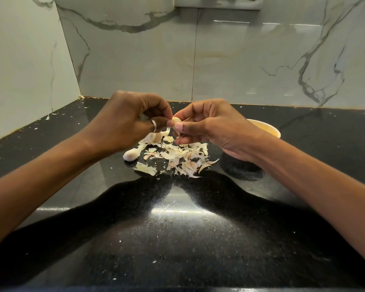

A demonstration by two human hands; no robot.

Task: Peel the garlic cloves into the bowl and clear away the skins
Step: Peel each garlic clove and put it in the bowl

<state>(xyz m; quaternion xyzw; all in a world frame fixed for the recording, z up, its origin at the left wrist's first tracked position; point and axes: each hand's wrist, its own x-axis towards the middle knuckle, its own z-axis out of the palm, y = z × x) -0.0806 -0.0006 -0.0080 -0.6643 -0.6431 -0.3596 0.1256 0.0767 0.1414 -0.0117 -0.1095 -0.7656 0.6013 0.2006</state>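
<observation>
Garlic clove (176,120) pinched between both hands, above the skins (177,155).

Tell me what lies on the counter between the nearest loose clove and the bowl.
A scatter of garlic skins lies there, shown in the head view.

Glossy speckled black stone counter (188,239), polished veined marble wall (240,60), papery skins (177,157).

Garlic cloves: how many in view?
3. A pale clove pinched by left hand and right hand; one under the left hand; one on the black counter. The cream bowl may hide more.
</observation>
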